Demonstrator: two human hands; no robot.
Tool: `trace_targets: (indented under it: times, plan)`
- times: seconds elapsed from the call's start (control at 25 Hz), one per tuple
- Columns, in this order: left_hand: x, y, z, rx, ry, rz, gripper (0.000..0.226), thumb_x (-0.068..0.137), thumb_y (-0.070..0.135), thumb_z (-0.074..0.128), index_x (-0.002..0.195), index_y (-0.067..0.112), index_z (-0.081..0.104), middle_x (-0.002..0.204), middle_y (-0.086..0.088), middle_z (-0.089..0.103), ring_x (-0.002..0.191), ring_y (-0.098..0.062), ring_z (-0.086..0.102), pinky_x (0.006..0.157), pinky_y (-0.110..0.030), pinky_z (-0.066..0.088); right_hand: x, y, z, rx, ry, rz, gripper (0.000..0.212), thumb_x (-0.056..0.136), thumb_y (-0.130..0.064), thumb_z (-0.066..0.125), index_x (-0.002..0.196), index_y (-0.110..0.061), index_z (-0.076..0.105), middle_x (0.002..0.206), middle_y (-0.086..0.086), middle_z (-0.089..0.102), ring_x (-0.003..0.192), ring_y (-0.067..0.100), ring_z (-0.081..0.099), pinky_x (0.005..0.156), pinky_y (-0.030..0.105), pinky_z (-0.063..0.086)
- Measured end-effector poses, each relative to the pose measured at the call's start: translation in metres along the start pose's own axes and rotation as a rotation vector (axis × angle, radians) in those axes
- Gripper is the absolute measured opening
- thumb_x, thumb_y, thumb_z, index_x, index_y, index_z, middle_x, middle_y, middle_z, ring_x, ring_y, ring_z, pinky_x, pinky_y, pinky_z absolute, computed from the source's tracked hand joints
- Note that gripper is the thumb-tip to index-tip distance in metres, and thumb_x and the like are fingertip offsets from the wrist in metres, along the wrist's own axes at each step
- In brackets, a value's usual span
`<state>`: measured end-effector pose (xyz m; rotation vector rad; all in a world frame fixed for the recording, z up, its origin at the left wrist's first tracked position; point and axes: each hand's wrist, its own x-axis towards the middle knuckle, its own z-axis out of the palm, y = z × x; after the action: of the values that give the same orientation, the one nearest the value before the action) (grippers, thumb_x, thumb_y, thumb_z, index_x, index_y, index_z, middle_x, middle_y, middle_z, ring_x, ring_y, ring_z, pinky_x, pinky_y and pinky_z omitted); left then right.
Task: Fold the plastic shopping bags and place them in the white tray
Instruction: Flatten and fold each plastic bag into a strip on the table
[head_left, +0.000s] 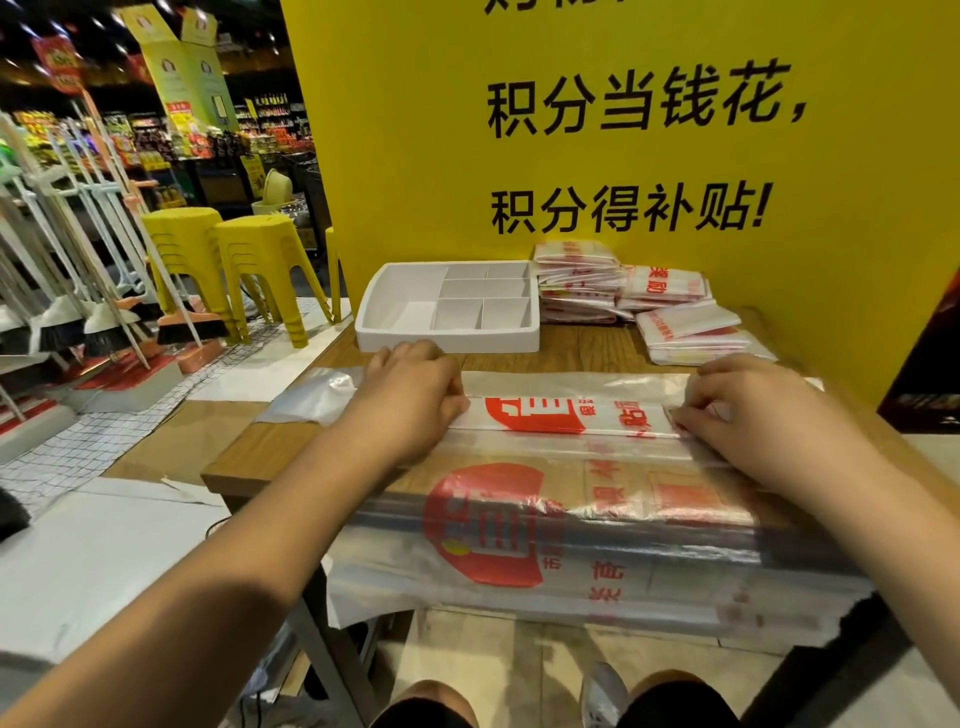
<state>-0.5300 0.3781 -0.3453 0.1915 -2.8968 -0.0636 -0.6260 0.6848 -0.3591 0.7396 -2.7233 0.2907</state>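
Head view: left hand and right hand, apart, pinch the folded bag near the white tray; press it flat; keep edges even.

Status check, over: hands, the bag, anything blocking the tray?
Left hand, right hand: both pinching the bag along its folded strip, on the table. White tray beyond, no bags in it. Nothing between bag and tray.
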Motion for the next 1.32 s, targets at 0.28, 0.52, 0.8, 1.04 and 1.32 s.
trace_targets:
  times: [0.28,0.52,0.8,1.04,1.32]
  plan:
    - [0.023,-0.018,-0.015,-0.219,-0.213,0.022,0.062,0.089,0.037,0.072,0.144,0.030,0.044,0.138,0.003,0.055,0.131,-0.021,0.048,0.115,-0.048,0.031,0.036,0.003,-0.010,0.139,-0.297,0.007,0.065,0.085,-0.037,0.075,0.143,-0.033,0.046,0.133,-0.007,0.060,0.115,0.016,0.057,0.097,0.032,0.046]
    - [0.003,-0.027,0.010,-0.193,0.121,0.267,0.018,0.089,0.024,0.072,0.106,0.028,0.073,0.100,0.011,0.057,0.100,-0.017,0.059,0.088,-0.041,0.050,0.006,0.004,0.001,-0.069,0.111,-0.224,0.015,0.083,-0.034,0.077,0.098,-0.036,0.074,0.096,-0.009,0.060,0.087,0.020,0.061,0.064,0.031,0.043]
    - [-0.018,-0.031,0.015,-0.194,0.026,0.231,0.032,0.102,0.031,0.051,0.129,0.028,0.067,0.131,0.002,0.060,0.122,-0.017,0.054,0.104,-0.033,0.044,0.000,0.009,0.004,-0.183,0.164,-0.265,0.021,0.089,-0.045,0.064,0.105,-0.031,0.064,0.101,-0.006,0.070,0.094,0.026,0.066,0.075,0.034,0.042]
    - [-0.033,-0.031,0.010,-0.229,-0.157,0.168,0.048,0.103,0.047,0.038,0.150,0.039,0.039,0.162,0.009,0.026,0.148,-0.010,0.024,0.116,-0.022,0.018,-0.007,0.023,0.003,-0.332,0.255,-0.201,0.007,0.076,-0.025,0.075,0.076,-0.019,0.071,0.073,0.003,0.065,0.072,0.031,0.063,0.062,0.035,0.033]
    - [-0.033,-0.027,0.011,-0.226,-0.178,0.133,0.049,0.102,0.048,0.039,0.149,0.036,0.043,0.163,0.006,0.026,0.150,-0.014,0.021,0.122,-0.048,0.021,-0.003,0.029,0.003,-0.286,0.245,-0.318,0.018,0.073,-0.008,0.076,0.069,-0.011,0.058,0.073,0.008,0.059,0.067,0.033,0.057,0.058,0.037,0.040]
